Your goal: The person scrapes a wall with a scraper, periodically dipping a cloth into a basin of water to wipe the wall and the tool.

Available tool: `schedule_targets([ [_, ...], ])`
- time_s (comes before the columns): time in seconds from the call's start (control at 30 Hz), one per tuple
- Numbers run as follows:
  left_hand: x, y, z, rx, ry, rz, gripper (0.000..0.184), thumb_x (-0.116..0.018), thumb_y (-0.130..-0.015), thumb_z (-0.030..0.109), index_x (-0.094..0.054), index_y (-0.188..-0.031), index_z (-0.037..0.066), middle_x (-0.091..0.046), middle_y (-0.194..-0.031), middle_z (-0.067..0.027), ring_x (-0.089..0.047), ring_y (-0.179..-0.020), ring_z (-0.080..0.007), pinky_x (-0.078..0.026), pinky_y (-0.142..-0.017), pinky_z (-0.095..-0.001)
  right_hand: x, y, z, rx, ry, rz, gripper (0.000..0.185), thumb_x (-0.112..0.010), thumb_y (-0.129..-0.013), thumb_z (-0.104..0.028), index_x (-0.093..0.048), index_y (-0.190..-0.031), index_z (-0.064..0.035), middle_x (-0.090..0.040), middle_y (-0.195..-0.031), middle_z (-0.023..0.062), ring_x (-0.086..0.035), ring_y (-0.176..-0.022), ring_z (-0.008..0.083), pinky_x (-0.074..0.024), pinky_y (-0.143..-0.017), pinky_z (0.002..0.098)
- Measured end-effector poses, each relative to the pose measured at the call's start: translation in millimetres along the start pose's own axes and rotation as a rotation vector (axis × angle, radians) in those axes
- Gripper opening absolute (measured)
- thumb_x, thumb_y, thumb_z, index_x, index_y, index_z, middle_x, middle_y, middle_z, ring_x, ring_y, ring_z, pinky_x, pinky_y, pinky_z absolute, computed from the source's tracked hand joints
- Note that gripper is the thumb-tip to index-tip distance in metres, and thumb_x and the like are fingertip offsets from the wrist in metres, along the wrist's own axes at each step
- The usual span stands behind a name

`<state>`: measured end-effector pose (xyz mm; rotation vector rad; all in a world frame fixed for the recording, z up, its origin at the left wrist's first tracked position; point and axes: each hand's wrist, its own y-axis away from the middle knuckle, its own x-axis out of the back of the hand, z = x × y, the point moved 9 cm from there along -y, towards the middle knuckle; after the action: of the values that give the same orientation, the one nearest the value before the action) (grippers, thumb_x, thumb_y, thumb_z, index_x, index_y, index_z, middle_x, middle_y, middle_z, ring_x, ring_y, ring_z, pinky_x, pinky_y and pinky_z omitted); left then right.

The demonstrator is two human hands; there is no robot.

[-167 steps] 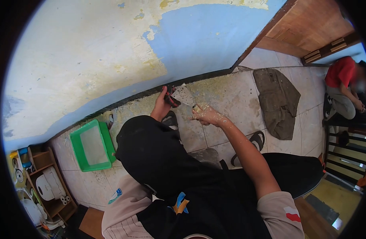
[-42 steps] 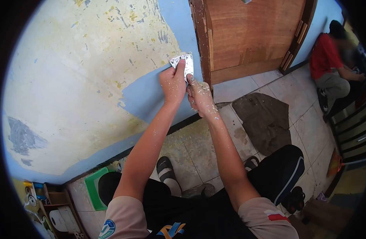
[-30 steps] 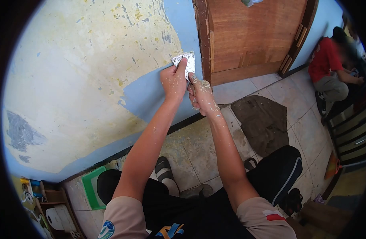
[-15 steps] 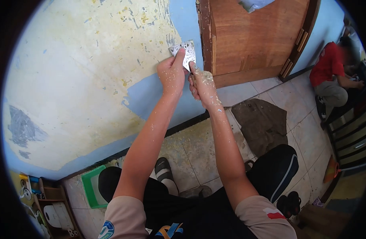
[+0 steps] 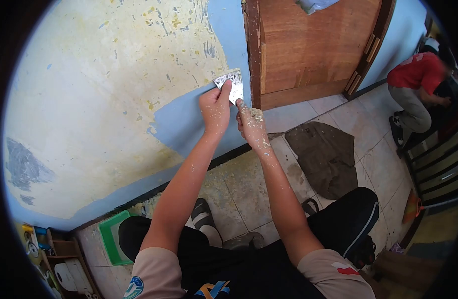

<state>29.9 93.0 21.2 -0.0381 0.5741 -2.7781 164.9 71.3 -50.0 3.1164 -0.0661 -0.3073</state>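
A metal paint scraper [image 5: 234,90], its blade flecked with dark spots, rests against the wall at the border between blue paint and bare yellowish surface. My left hand [image 5: 214,110] is closed on the blade, thumb laid across its face. Around the handle, mostly hidden, my right hand [image 5: 252,124] is wrapped just below. Paint flakes cling to both hands and forearms, most thickly on the right. The wall [image 5: 104,94] is largely stripped to pale yellow, with blue paint [image 5: 181,117] left below and beside the door frame.
A brown wooden door [image 5: 308,50] stands right of the scraper. A dark cloth [image 5: 323,157] lies on the tiles. By my left knee sits a green tray [image 5: 107,238]; a small shelf [image 5: 64,244] is at lower left. A person in red [image 5: 413,74] crouches near a black rack [image 5: 438,169].
Both hands have moved down the wall with the scraper, along the paint border. The person in red has bent further forward. My view has shifted slightly.
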Motion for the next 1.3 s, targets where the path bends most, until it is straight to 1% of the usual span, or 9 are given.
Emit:
schedule_targets([
  [0.13, 1.7, 0.3, 3.0, -0.005, -0.038, 0.02, 0.051, -0.07, -0.098, 0.031, -0.062, -0.064, -0.005, -0.053, -0.055, -0.0009, -0.045, -0.053, -0.0072, -0.037, -0.05, -0.0284, -0.1, -5.0, 0.3, 0.095, 0.056, 0.043, 0.058, -0.059, -0.103, -0.042, -0.052, -0.06, -0.0042, -0.047, -0.053, -0.0004, -0.042, -0.049, 0.0114, -0.0344, -0.047, 0.0327],
  [0.2, 2.9, -0.2, 1.4, -0.008, -0.042, 0.03, 0.051, -0.07, -0.098, 0.031, -0.061, -0.063, -0.005, -0.052, -0.055, -0.0006, -0.044, -0.053, -0.007, -0.035, -0.049, -0.0285, -2.1, -6.1, 1.3, 0.118, -0.01, 0.04, 0.055, -0.062, -0.101, -0.045, -0.049, -0.061, -0.0111, -0.045, -0.054, -0.0042, -0.039, -0.045, 0.006, -0.028, -0.041, 0.026],
  [0.33, 2.2, -2.0, 1.1, -0.025, 0.018, 0.066, 0.051, -0.07, -0.098, 0.03, -0.06, -0.062, -0.004, -0.051, -0.055, 0.0005, -0.042, -0.053, -0.0068, -0.033, -0.049, -0.0286, -4.4, -11.0, -3.3, 0.147, 0.013, 0.022, 0.053, -0.062, -0.102, -0.043, -0.05, -0.061, -0.0109, -0.045, -0.054, -0.0045, -0.039, -0.046, 0.0061, -0.0282, -0.041, 0.0261],
  [0.73, 4.9, -7.9, 11.1, 0.009, 0.051, 0.09, 0.05, -0.071, -0.097, 0.031, -0.061, -0.062, -0.003, -0.053, -0.053, -0.0011, -0.045, -0.05, -0.008, -0.036, -0.048, -0.0301, -10.9, -7.5, -22.0, 0.163, -0.013, 0.035, 0.053, -0.063, -0.101, -0.043, -0.051, -0.062, -0.0095, -0.046, -0.054, -0.0034, -0.04, -0.045, 0.0073, -0.0297, -0.041, 0.0277],
  [0.93, 7.6, -2.6, -4.5, 0.025, -0.001, 0.067, 0.051, -0.072, -0.096, 0.031, -0.06, -0.061, -0.003, -0.053, -0.053, -0.002, -0.046, -0.05, -0.0081, -0.037, -0.048, -0.03, -5.6, -3.1, -7.2, 0.094, 0.031, 0.025, 0.055, -0.063, -0.101, -0.044, -0.048, -0.06, -0.0111, -0.044, -0.052, -0.0034, -0.039, -0.044, 0.007, -0.0285, -0.04, 0.0268],
  [1.03, 6.7, -4.2, -6.5, 0.04, 0.024, 0.074, 0.051, -0.072, -0.096, 0.031, -0.059, -0.06, -0.003, -0.053, -0.053, -0.0019, -0.046, -0.05, -0.0081, -0.037, -0.048, -0.03, -6.5, -1.7, -7.9, 0.003, -0.01, -0.011, 0.056, -0.065, -0.1, -0.042, -0.053, -0.06, -0.0049, -0.048, -0.052, 0.0, -0.044, -0.046, 0.011, -0.0347, -0.045, 0.0312],
  [1.13, 6.8, -4.0, -3.1, 0.052, 0.037, 0.081, 0.051, -0.072, -0.096, 0.03, -0.059, -0.06, -0.003, -0.052, -0.052, -0.0017, -0.046, -0.05, -0.0084, -0.037, -0.048, -0.0299, -15.5, -1.3, -3.5, -0.037, -0.089, -0.048, 0.054, -0.065, -0.1, -0.042, -0.053, -0.062, -0.006, -0.047, -0.053, -0.0014, -0.043, -0.047, 0.0098, -0.0337, -0.044, 0.0295],
  [1.2, 8.8, -4.1, 1.6, 0.06, 0.024, 0.086, 0.051, -0.072, -0.096, 0.03, -0.06, -0.06, -0.003, -0.052, -0.052, -0.0016, -0.045, -0.05, -0.0085, -0.037, -0.048, -0.0298, -20.0, -2.4, -9.3, 0.021, -0.106, -0.028, 0.054, -0.062, -0.101, -0.047, -0.049, -0.061, -0.0134, -0.041, -0.052, -0.0058, -0.035, -0.041, 0.0055, -0.0244, -0.037, 0.0254],
  [1.3, 9.3, -16.9, 24.5, 0.012, 0.044, 0.105, 0.049, -0.072, -0.096, 0.029, -0.061, -0.06, -0.003, -0.052, -0.054, -0.0008, -0.045, -0.05, -0.0083, -0.037, -0.048, -0.029, -21.1, -9.1, -43.2, 0.113, -0.05, -0.034, 0.054, -0.062, -0.1, -0.048, -0.049, -0.061, -0.0132, -0.042, -0.053, -0.0059, -0.035, -0.042, 0.005, -0.0241, -0.037, 0.025],
])
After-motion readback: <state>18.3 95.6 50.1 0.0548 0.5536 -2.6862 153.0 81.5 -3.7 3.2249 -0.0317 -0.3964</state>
